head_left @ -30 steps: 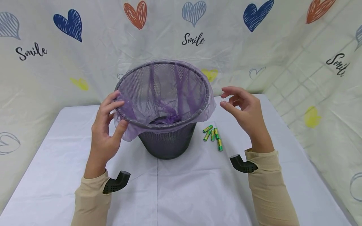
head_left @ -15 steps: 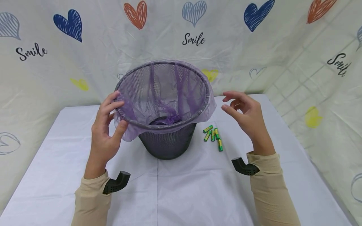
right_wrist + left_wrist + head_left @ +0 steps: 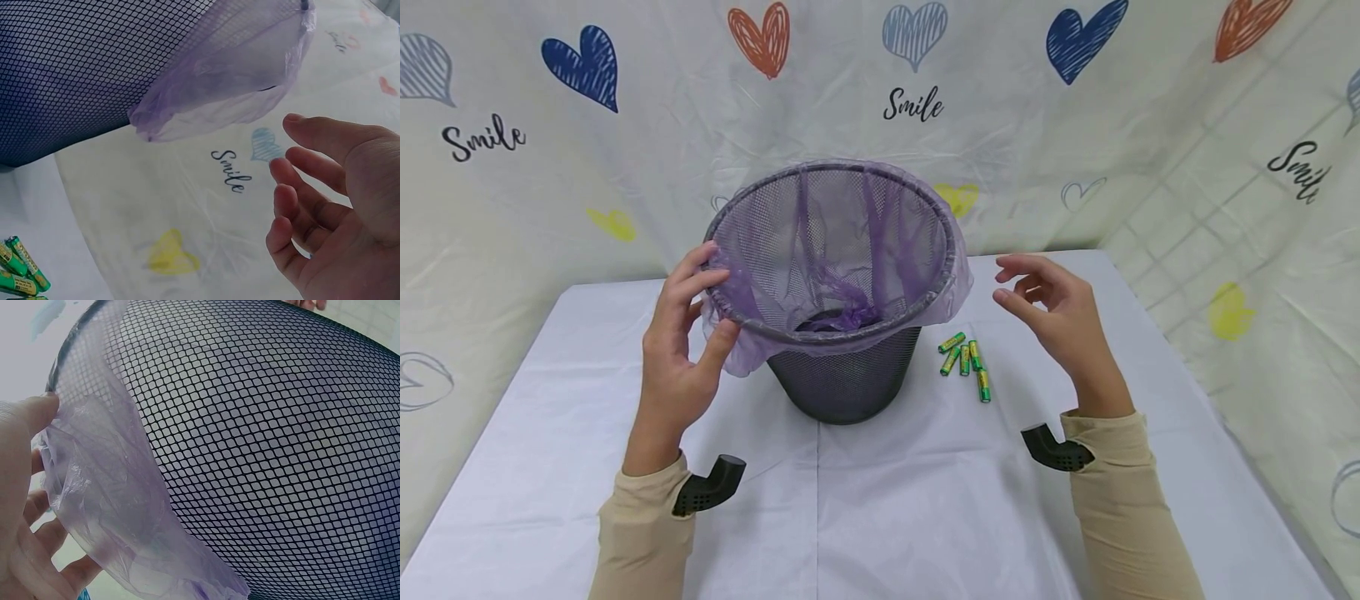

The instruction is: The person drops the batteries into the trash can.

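A black mesh trash can point(image 3: 846, 383) stands upright on the table, lined with a thin purple trash bag point(image 3: 951, 307). The bag's edge is folded outward over the rim and hangs loose at both sides. At the left of the rim my left hand point(image 3: 677, 367) holds the can through the bag, thumb on the near side and fingertips over the edge. My right hand point(image 3: 1060, 325) hovers in the air to the right of the can, apart from it, fingers loosely bent around nothing. Several green and yellow batteries point(image 3: 965, 360) lie on the table between the can and that hand.
A white cloth covers the table point(image 3: 895, 517). Behind and to the right hangs a pale curtain point(image 3: 835, 108) printed with hearts and the word "Smile". A black wrist camera point(image 3: 711, 485) sticks out from the left sleeve, and another wrist camera point(image 3: 1056, 450) from the right.
My right hand has drifted slightly right and toward me, away from the rim. The left hand, the trash can, the bag and the batteries stay where they were.
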`<move>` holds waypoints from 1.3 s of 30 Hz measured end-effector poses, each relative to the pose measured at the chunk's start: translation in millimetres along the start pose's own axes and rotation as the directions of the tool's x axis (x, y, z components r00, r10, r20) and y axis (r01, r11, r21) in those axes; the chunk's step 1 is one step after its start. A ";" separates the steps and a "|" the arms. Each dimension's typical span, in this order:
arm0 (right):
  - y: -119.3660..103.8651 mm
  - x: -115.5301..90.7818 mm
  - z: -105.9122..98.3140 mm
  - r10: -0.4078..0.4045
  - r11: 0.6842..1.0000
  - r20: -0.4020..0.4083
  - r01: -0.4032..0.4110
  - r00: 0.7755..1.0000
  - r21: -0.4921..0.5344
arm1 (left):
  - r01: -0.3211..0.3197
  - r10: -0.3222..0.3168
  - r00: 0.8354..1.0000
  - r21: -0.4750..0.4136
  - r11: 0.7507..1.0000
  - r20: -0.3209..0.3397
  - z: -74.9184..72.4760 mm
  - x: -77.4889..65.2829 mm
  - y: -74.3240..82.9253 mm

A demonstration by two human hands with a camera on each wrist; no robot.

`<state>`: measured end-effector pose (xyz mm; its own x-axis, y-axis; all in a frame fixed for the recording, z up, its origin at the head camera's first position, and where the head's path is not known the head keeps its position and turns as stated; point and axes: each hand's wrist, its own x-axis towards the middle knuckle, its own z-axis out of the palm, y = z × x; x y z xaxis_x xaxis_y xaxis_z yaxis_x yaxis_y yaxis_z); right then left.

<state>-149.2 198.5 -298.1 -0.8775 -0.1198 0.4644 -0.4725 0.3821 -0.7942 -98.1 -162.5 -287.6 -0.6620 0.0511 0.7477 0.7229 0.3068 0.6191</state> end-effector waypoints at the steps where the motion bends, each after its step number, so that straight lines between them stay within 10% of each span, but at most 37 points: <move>1: 1.3 -0.5 0.3 0.007 1.000 0.004 -0.007 1.000 0.001 | -0.001 0.001 1.000 0.001 1.000 0.000 0.0 0.1 0.1; 39: 47.5 -20.4 0.9 0.181 0.972 0.082 -0.166 0.980 -0.165 | -0.013 0.013 1.000 -0.034 0.999 -0.009 1.7 0.5 -1.8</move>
<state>-153.8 218.3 -345.7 -0.9523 -0.1229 0.2793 -0.3001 0.5424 -0.7847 -100.1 -161.5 -288.7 -0.6511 0.0468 0.7575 0.7377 0.2735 0.6172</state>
